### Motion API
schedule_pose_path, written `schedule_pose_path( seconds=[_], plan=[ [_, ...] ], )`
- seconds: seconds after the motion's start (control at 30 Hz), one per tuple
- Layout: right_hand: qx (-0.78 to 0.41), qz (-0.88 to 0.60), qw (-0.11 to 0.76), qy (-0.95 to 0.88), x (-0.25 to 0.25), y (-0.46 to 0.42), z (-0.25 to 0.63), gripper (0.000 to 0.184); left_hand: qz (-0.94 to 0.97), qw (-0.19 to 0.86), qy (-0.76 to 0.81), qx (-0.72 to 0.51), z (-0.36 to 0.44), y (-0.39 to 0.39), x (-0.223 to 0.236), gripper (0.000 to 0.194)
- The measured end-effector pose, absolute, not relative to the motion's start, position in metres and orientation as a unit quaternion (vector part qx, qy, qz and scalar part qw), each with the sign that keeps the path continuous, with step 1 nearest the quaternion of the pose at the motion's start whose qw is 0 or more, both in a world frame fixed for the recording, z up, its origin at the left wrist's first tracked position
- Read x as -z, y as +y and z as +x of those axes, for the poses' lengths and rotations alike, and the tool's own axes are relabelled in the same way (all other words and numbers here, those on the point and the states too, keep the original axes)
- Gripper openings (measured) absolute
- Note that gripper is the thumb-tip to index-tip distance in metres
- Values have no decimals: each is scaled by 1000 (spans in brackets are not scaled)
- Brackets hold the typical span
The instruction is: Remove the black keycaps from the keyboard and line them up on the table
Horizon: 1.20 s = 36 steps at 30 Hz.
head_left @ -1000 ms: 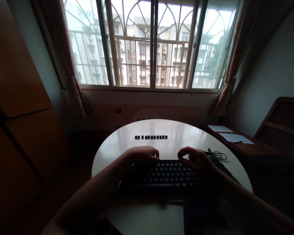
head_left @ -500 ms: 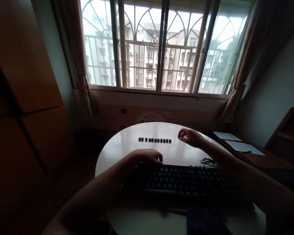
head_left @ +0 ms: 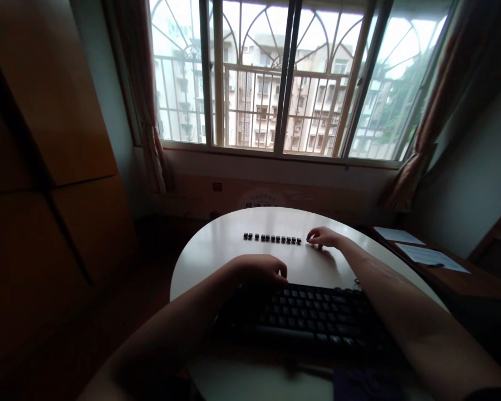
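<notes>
At a round white table (head_left: 206, 253) before a barred window (head_left: 259, 94), we pinch a small black keycap (head_left: 308, 240) between nearly closed fingertips of our right hand (head_left: 324, 236), just beyond the right end of a row of keycaps (head_left: 273, 239); whether it touches the tabletop we cannot tell. Our left hand (head_left: 264, 269), fingers curled, lies at the far edge of a black keyboard (head_left: 313, 314), its grip unclear to us. Papers (head_left: 432, 257) lie off to the right.
</notes>
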State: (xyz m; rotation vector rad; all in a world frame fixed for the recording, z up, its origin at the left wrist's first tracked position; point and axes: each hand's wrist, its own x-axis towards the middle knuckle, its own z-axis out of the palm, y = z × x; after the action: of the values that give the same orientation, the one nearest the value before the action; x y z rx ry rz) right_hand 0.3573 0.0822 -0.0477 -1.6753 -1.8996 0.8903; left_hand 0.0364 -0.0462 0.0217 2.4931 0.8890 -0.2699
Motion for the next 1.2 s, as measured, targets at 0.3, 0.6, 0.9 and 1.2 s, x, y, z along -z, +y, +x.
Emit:
schedule_pose_path(
  seconds=[0.3, 0.6, 0.9, 1.2],
  plan=[
    [-322, -608, 202, -697, 51, 93, 339, 18, 912, 230, 325, 100, 37, -48, -23, 38],
    [-305, -625, 189, -693, 47, 87, 335, 24, 911, 239, 323, 96, 37, -44, -19, 39],
    [-239, -609, 303, -693, 2, 61, 338, 23, 909, 238, 326, 100, 37, -47, -24, 38],
    [-262, -482, 408, -730, -82, -68, 328, 71, 905, 243, 333, 102, 38, -52, -27, 36]
  ],
)
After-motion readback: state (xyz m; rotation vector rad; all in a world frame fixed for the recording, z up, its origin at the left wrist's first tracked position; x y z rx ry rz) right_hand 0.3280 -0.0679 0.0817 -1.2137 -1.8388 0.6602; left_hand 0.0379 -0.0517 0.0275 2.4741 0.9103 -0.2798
